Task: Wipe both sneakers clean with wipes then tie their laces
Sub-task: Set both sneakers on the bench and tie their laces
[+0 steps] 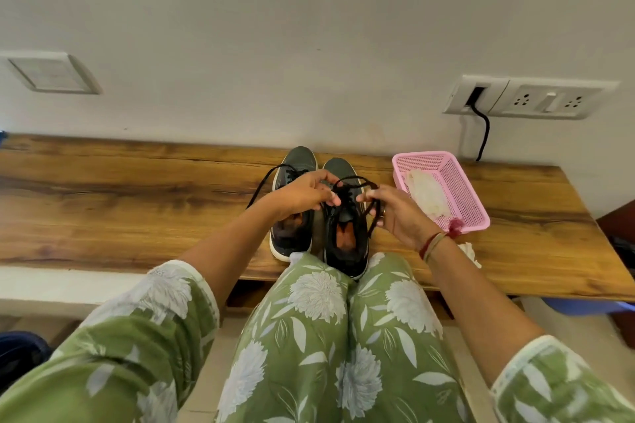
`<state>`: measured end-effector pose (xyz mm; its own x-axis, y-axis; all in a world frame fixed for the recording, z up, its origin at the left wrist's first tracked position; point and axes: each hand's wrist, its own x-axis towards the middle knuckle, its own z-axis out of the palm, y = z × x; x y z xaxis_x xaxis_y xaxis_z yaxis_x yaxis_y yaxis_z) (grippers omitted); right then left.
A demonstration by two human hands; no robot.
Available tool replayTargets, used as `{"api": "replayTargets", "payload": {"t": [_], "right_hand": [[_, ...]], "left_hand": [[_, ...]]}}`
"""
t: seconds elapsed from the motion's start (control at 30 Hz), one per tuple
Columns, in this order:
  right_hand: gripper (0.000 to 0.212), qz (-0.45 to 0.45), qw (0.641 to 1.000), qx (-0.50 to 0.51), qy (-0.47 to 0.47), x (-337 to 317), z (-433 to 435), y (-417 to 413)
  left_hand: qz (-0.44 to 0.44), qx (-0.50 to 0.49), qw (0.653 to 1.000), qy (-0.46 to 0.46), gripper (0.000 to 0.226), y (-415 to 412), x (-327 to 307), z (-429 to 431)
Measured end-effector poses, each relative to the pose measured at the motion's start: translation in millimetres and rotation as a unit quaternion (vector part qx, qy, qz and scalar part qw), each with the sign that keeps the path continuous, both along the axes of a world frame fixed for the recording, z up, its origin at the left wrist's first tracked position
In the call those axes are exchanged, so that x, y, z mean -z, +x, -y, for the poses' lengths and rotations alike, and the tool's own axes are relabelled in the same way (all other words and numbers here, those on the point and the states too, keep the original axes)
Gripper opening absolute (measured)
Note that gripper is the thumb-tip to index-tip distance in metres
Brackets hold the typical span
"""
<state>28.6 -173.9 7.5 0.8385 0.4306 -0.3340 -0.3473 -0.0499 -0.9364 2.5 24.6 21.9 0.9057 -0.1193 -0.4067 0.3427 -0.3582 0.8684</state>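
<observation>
Fingers [323,197] pinch black laces [345,195] (thin, corded).

The sneakers [299,158] were dark grey with white soles, orange insides and black laces [343,198]. The mesh basket [462,191] was pink, the tabletop [137,203] streaked brown wood grain, the trousers [309,336] green with white flowers.

wooden bench [137,209]; pink basket [460,189] on its right; socket panel [536,99] above; black cable [483,129] plugged in

2 sneakers: left sneaker [298,161], right sneaker [340,169]. 2 hands: left hand [302,194], right hand [398,215]. 1 pink basket [458,182]. 1 blk cable [483,134].
</observation>
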Motion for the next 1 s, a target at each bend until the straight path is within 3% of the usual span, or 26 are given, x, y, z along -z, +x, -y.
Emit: {"api": "replayTargets", "payload": {"t": [0.2,0.3,0.4,0.57,0.63,0.7,0.73,0.77,0.83,0.93,1.0], "right_hand": [[0.009,-0.094,0.976,0.05,0.187,-20,5,17],[0.011,-0.174,0.905,0.211,0.326,-27,6,25],[0.02,-0.212,0.844,0.34,0.358,-35,15,35],[0.018,-0.248,0.868,0.318,0.29,-43,24,42],[0.012,-0.229,0.898,0.303,0.222,-45,23,43],[0.016,-0.083,0.956,0.278,-0.049,-38,18,36],[0.019,0.036,0.939,0.278,-0.199,-30,12,31],[0.019,0.141,0.918,0.266,-0.258,-25,6,24],[0.018,0.208,0.937,0.167,-0.224,-14,-6,13],[0.013,0.158,0.964,-0.006,-0.212,-1,-19,4],[0.008,0.173,0.962,0.003,-0.213,7,-24,4]], "left_hand": [[0.002,-0.095,0.991,-0.096,0.009,-2,5,13],[-0.02,-0.091,0.989,-0.114,0.009,-2,2,21],[-0.034,-0.095,0.986,-0.136,0.01,-4,0,21],[-0.05,-0.112,0.978,-0.17,0.011,-4,8,14],[-0.054,-0.116,0.974,-0.185,0.012,-4,10,15],[-0.053,-0.131,0.967,-0.212,0.014,-5,11,16],[-0.053,-0.143,0.961,-0.229,0.016,-4,11,16],[-0.052,-0.153,0.956,-0.243,0.018,-4,12,17],[-0.049,-0.162,0.953,-0.253,0.021,-3,12,17],[-0.041,-0.155,0.957,-0.24,0.02,-4,13,18],[-0.031,-0.141,0.965,-0.219,0.019,-5,13,18]]}}
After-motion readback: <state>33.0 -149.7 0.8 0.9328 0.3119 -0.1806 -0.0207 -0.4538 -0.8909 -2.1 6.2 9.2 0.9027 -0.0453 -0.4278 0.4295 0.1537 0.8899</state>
